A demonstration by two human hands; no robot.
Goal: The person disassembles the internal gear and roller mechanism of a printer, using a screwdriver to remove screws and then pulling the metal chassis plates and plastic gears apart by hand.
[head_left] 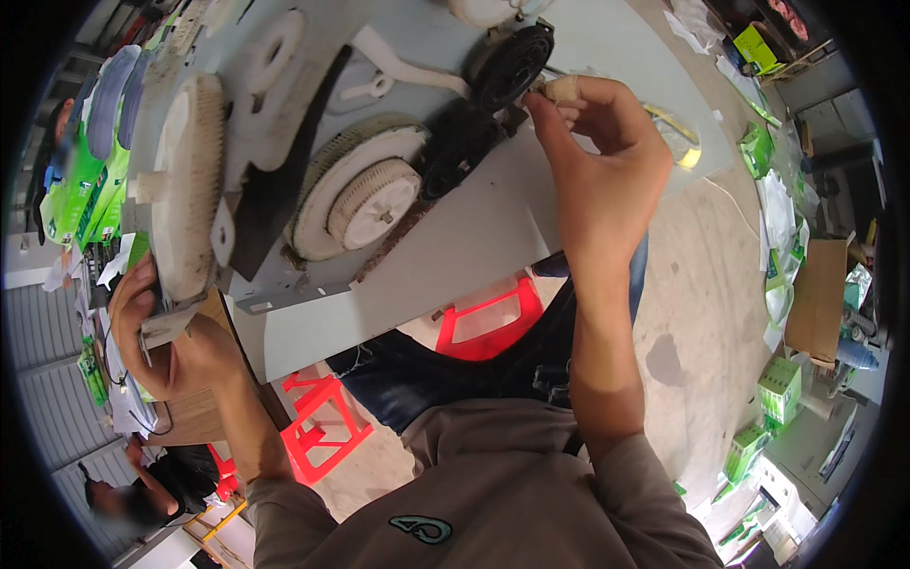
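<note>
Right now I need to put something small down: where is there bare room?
Bare: the pale surface beyond the right hand, and the grey panel between the black wheels and its near edge. Crowded: left and middle, where the upright gear, stepped white gear and white lever stand close together.

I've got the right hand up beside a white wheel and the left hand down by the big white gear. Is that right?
Not quite: the wheel beside the right hand is black, as the head view shows. The left hand is indeed by the big white gear.
</note>
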